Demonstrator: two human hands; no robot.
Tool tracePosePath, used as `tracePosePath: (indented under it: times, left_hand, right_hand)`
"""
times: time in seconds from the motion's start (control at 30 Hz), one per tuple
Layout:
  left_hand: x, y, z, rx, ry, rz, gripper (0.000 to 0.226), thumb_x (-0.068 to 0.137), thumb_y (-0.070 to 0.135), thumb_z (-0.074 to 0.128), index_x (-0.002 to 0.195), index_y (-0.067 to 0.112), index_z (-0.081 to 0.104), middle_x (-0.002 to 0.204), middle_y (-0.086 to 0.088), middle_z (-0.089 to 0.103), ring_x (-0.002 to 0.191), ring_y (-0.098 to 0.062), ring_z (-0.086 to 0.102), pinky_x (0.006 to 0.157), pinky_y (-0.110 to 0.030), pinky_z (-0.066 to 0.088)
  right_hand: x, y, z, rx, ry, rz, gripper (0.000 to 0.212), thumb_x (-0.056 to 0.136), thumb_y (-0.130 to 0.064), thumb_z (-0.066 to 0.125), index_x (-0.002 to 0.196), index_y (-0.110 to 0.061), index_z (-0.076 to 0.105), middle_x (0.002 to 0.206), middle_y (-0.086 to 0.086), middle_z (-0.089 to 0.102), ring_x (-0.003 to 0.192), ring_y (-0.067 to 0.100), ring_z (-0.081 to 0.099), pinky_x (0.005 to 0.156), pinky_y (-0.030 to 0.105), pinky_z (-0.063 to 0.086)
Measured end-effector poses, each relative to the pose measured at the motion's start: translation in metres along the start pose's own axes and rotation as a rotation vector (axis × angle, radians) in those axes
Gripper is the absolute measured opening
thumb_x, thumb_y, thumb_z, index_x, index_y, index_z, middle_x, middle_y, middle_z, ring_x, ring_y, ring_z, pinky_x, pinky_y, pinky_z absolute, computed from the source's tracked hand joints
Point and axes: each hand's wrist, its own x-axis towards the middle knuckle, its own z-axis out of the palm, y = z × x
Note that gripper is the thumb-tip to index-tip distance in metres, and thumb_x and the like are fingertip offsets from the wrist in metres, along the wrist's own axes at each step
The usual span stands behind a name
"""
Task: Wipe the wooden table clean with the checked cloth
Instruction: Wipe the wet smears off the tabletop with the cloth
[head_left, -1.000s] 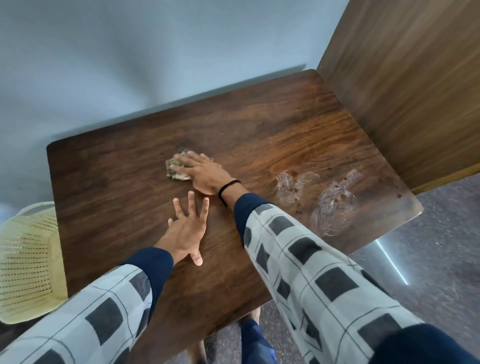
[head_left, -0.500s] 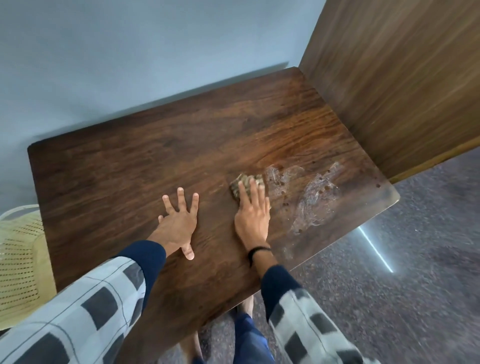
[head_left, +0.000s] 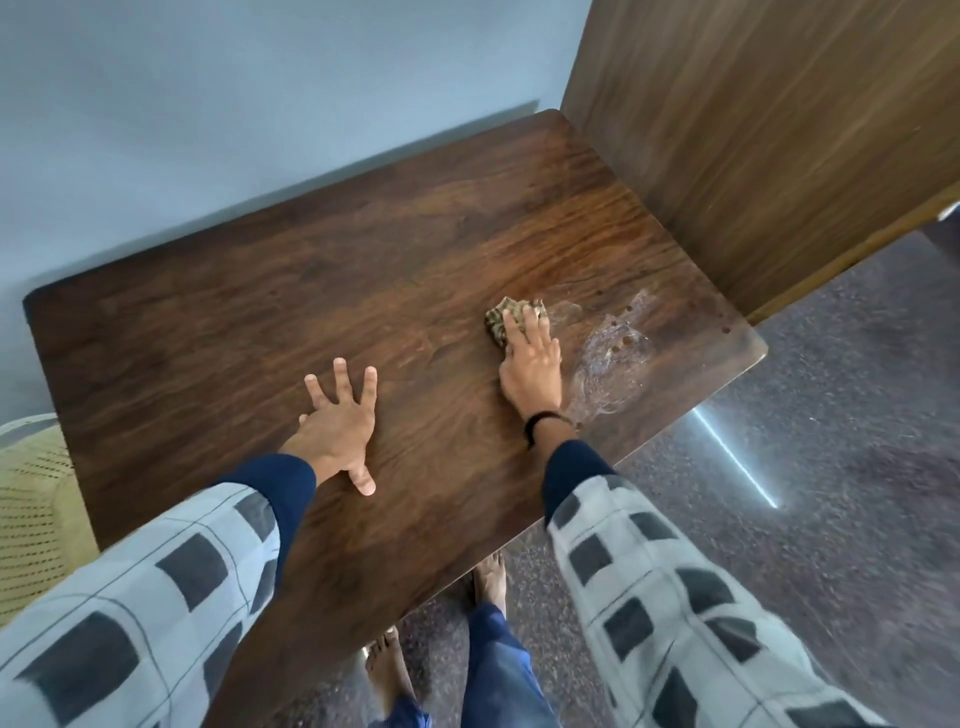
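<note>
Works the checked cloth (head_left: 506, 314) at the right part of the table (head_left: 363, 260) now, no longer at the middle just beyond the left grip (head_left: 340, 426) as a second ago, and sits a little wider of that grip than half a second ago. Presses the cloth down with the right grip (head_left: 532, 371), fingers (head_left: 530, 332) straight and close together, nothing curled round the fabric. Covers the near right part of the cloth with those fingers and leaves its bunched far and left edges showing past the fingertips. Sets the palm flat on the wood just behind the cloth. Holds the cloth at the left edge of a wet patch (head_left: 615, 358), with dark specks scattered in it and beyond it toward the table's right corner. Wears a black band (head_left: 540, 422) on the right wrist. Plants the left grip flat on bare wood, fingers spread and straight, thumb pointing back toward the body, holding nothing, well apart from the cloth. Shows checked sleeves (head_left: 156, 597) with dark blue cuffs on both arms. Stands with a bare foot (head_left: 491, 577) on the speckled floor (head_left: 831, 545) under the table's near edge. Faces a pale blue wall (head_left: 260, 104) behind the table, a wooden panel (head_left: 779, 130) at its right end and a yellow perforated basket (head_left: 31, 519) at its left.
</note>
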Motion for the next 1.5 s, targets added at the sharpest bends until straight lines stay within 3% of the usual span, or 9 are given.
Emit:
tracePosePath:
  times: [0.2, 0.37, 0.57, 0.67, 0.83, 1.03, 1.2, 1.37, 1.5]
  left_hand:
    - [0.001, 0.0, -0.001, 0.018, -0.003, -0.011, 0.164, 0.053, 0.048, 0.093, 0.144, 0.017, -0.039, 0.147, -0.023, -0.045, 0.139, -0.06, -0.017, 0.11, -0.062, 0.028]
    - [0.001, 0.001, 0.0, -0.011, -0.008, 0.002, 0.164, 0.053, 0.043, 0.095, 0.144, 0.017, -0.039, 0.146, -0.022, -0.046, 0.138, -0.059, -0.02, 0.11, -0.064, 0.025]
    - [-0.001, 0.0, -0.002, 0.007, -0.013, -0.002, 0.161, 0.055, 0.044, 0.093, 0.144, 0.017, -0.039, 0.149, -0.023, -0.043, 0.138, -0.059, -0.02, 0.11, -0.065, 0.025]
    - [-0.003, 0.0, -0.002, 0.006, -0.013, -0.001, 0.163, 0.054, 0.043, 0.094, 0.144, 0.017, -0.039, 0.148, -0.023, -0.043, 0.138, -0.059, -0.019, 0.109, -0.065, 0.025]
    - [-0.004, 0.001, -0.003, 0.017, -0.018, -0.004, 0.162, 0.054, 0.046, 0.093, 0.143, 0.016, -0.039, 0.148, -0.024, -0.043, 0.139, -0.06, -0.017, 0.109, -0.065, 0.026]
    - [-0.004, 0.003, -0.007, 0.012, -0.037, -0.016, 0.162, 0.056, 0.049, 0.092, 0.142, 0.016, -0.041, 0.146, -0.024, -0.045, 0.139, -0.06, -0.017, 0.11, -0.062, 0.028]
    - [-0.004, 0.003, -0.008, 0.02, -0.046, -0.023, 0.163, 0.055, 0.048, 0.092, 0.142, 0.016, -0.042, 0.146, -0.025, -0.046, 0.139, -0.06, -0.018, 0.111, -0.063, 0.025]
    - [-0.008, 0.006, -0.01, -0.004, -0.067, -0.034, 0.163, 0.055, 0.043, 0.094, 0.141, 0.019, -0.043, 0.145, -0.022, -0.048, 0.139, -0.057, -0.022, 0.111, -0.064, 0.023]
    - [-0.008, 0.007, -0.011, -0.016, -0.082, -0.031, 0.164, 0.055, 0.042, 0.094, 0.14, 0.021, -0.044, 0.145, -0.02, -0.049, 0.138, -0.056, -0.025, 0.113, -0.064, 0.022]
  right_hand:
    - [-0.131, 0.006, 0.014, -0.008, -0.083, -0.385, 0.069, 0.091, -0.008, 0.043, 0.154, -0.034, 0.032, 0.165, -0.008, 0.02, 0.153, 0.014, 0.01, 0.124, 0.037, 0.007]
    - [-0.101, 0.055, -0.022, -0.213, -0.29, -0.71, 0.07, 0.091, -0.011, 0.029, 0.157, -0.032, 0.024, 0.166, -0.004, 0.013, 0.153, 0.022, 0.015, 0.124, 0.043, 0.01]
    - [0.026, 0.021, -0.024, -0.106, -0.227, -0.299, 0.065, 0.097, -0.006, 0.041, 0.157, -0.028, 0.027, 0.166, 0.002, 0.016, 0.153, 0.026, 0.012, 0.121, 0.055, 0.014]
    - [0.025, 0.003, -0.013, -0.076, -0.169, -0.18, 0.061, 0.1, -0.01, 0.04, 0.157, -0.027, 0.026, 0.167, 0.001, 0.013, 0.153, 0.026, 0.008, 0.123, 0.052, 0.01]
    - [-0.077, 0.032, -0.008, 0.001, -0.111, -0.302, 0.058, 0.101, -0.009, 0.042, 0.154, -0.032, 0.033, 0.165, -0.007, 0.018, 0.153, 0.018, 0.009, 0.123, 0.046, 0.012]
    - [-0.175, 0.076, -0.019, -0.022, -0.091, -0.25, 0.055, 0.105, -0.015, 0.042, 0.155, -0.035, 0.029, 0.166, -0.013, 0.013, 0.153, 0.011, 0.006, 0.124, 0.039, 0.01]
    - [-0.125, 0.066, -0.019, -0.068, -0.077, -0.281, 0.059, 0.101, -0.014, 0.044, 0.155, -0.034, 0.03, 0.165, -0.008, 0.019, 0.153, 0.016, 0.011, 0.124, 0.043, 0.014]
    - [-0.023, 0.028, -0.013, -0.063, -0.091, -0.155, 0.06, 0.101, -0.014, 0.04, 0.157, -0.03, 0.025, 0.166, 0.0, 0.014, 0.153, 0.025, 0.01, 0.124, 0.049, 0.012]
    - [-0.035, 0.031, -0.008, -0.033, -0.076, -0.176, 0.061, 0.101, -0.012, 0.04, 0.157, -0.029, 0.024, 0.167, 0.0, 0.013, 0.153, 0.024, 0.008, 0.124, 0.048, 0.01]
